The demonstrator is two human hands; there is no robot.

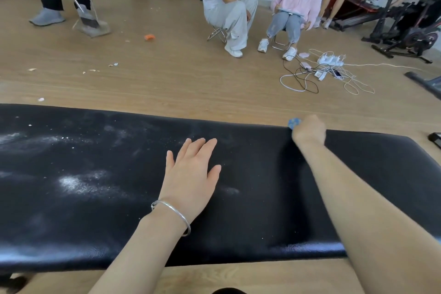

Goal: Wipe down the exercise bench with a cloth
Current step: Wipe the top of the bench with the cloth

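The right hand (309, 130) sits at the far edge of the exercise bench (262, 210), bunched round a blue cloth (294, 123). Only a small fold of it shows, just left of the knuckles; the fingers themselves are hidden and blurred, so the grip is judged closed. The left hand (191, 174) lies flat on the pad with fingers straight and slightly spread, holding nothing, a thin metal bangle (174, 212) at the wrist. The pad is a long, flat slab of black, glossy, leather-like upholstery with rounded edges. Patches of white powder (71, 184) lie well to the left of the left fingertips, and a fainter film lies just beyond them. The pad right of the left hand looks largely clean. To wipe well, brace with the flat hand and draw the cloth in overlapping strokes from the far edge toward the near edge. Work leftward into the powder. Refold the cloth to a clean face so residue lifts rather than smears.
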